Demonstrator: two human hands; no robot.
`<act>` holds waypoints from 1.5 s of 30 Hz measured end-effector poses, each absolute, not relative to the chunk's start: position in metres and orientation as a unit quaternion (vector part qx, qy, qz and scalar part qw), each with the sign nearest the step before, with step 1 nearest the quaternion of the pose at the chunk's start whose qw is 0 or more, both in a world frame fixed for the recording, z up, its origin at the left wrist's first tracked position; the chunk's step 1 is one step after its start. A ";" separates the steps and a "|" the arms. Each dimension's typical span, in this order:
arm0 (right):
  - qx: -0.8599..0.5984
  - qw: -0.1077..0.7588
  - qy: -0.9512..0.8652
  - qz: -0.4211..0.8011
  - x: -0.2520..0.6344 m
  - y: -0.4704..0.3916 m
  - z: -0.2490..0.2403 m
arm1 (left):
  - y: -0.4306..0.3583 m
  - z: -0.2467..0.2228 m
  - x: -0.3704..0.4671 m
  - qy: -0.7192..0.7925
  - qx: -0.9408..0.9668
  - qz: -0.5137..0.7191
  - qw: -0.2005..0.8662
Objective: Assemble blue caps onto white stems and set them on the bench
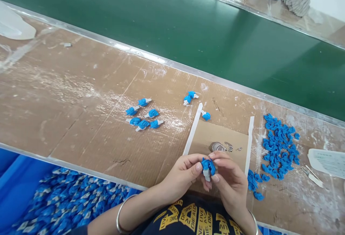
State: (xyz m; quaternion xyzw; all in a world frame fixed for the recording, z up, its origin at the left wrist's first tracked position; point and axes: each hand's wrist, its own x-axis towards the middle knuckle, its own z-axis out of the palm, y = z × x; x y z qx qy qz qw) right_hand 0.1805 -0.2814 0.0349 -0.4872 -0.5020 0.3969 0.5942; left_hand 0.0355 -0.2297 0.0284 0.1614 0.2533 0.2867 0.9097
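Note:
Near the table's front edge, my left hand [179, 174] and my right hand [230, 177] are closed together. Between their fingertips they pinch a small blue ruffled piece with a pale grey tab [207, 172]. The tab points down towards me, and the fingers partly cover the blue part. Just beyond my hands, a small round metal container [217, 147] sits on a brown cardboard sheet [229, 130], with shiny wet-looking spots beside it. One blue piece with a tab [206, 115] lies at the sheet's far left corner.
Right of the sheet spreads a pile of loose blue pieces [280, 147], with tweezers [312, 176] beyond. Several tabbed blue pieces [144, 123] lie left. A blue bin [16, 177] of similar pieces stands below the table. A green belt-like surface [172, 30] runs behind.

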 end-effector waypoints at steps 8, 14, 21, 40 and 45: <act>-0.514 0.513 -0.658 0.198 0.191 -0.282 0.043 | -0.233 0.025 0.038 0.260 0.152 0.273 0.914; -0.517 0.485 -0.679 0.188 0.190 -0.280 0.047 | -0.227 0.032 0.038 0.281 0.179 0.274 0.902; -0.500 0.445 -0.722 0.174 0.189 -0.289 0.040 | -0.226 0.033 0.041 0.298 0.169 0.262 0.902; -0.743 0.166 -0.613 -0.212 0.332 -0.305 0.002 | -0.159 0.012 0.002 0.512 0.486 0.402 0.583; -0.744 0.198 -0.606 -0.199 0.343 -0.302 -0.001 | -0.148 0.017 -0.030 0.589 0.704 0.335 0.212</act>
